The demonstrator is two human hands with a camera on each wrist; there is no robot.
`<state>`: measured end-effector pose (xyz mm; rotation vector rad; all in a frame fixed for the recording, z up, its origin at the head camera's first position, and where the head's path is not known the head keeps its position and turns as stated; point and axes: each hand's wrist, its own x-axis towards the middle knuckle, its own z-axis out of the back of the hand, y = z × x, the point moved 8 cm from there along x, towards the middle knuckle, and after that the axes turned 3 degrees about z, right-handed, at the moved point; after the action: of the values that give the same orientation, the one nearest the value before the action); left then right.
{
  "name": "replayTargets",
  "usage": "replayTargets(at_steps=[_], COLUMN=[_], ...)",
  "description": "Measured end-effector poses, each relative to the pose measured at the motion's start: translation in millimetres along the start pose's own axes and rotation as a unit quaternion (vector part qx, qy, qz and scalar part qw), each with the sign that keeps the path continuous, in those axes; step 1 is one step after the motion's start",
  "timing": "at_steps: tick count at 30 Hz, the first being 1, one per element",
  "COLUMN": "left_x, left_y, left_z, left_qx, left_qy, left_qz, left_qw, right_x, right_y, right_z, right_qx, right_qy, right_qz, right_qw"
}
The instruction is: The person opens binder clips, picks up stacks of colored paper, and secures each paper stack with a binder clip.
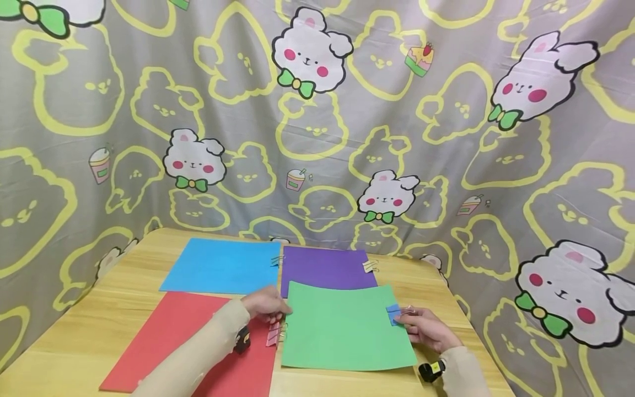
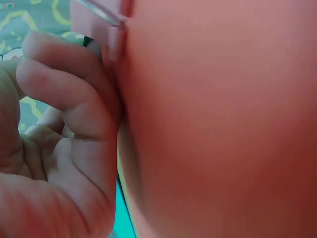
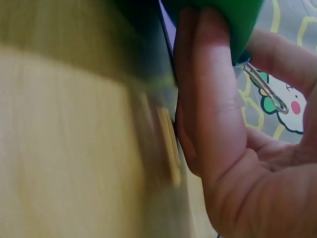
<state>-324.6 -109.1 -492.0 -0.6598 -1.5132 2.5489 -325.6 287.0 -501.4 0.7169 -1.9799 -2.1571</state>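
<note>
A green sheet (image 1: 347, 331) is held slightly bowed, its upper part overlapping a purple sheet (image 1: 324, 267). My left hand (image 1: 266, 305) pinches its left edge near the top corner. At the right edge my right hand (image 1: 429, 329) grips the sheet by the blue binder clip (image 1: 393, 315); in the right wrist view, fingers (image 3: 215, 94) lie under the green sheet (image 3: 237, 25) and the clip's wire handle (image 3: 267, 89) sticks out. Below my left forearm lies a red sheet (image 1: 163, 336) with a pink binder clip (image 1: 273, 334), which the left wrist view shows beside the curled fingers (image 2: 64, 89).
A blue sheet (image 1: 223, 267) with a dark clip (image 1: 275, 261) lies at the back left of the wooden table (image 1: 74, 331). The purple sheet carries a pale yellow clip (image 1: 369, 267) on its right edge. Patterned cloth (image 1: 317, 143) hangs around the table's back and sides.
</note>
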Motion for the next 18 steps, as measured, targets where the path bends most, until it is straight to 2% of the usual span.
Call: replayTargets(at_steps=[6,10,18], left_x=[-1.5,-5.5,-11.1], left_y=[5.4,4.7,-2.3], left_z=[2.5,6.4,10.7], left_qx=[0.0,0.007,0.019], left_qy=[0.005,0.005,-0.008], left_qz=[0.0,0.0,-0.002], left_qw=[1.0,1.0,0.9998], right_x=[1.9,2.6,0.6], right_y=[1.3,3.1,5.1], right_z=[-4.4,-6.5,-9.0], right_qx=[-0.02,-0.056,-0.126], right_qy=[-0.012,-0.039,-0.103], right_qz=[-0.003,-0.003,-0.001], right_qw=[0.9997,0.9977,0.9867])
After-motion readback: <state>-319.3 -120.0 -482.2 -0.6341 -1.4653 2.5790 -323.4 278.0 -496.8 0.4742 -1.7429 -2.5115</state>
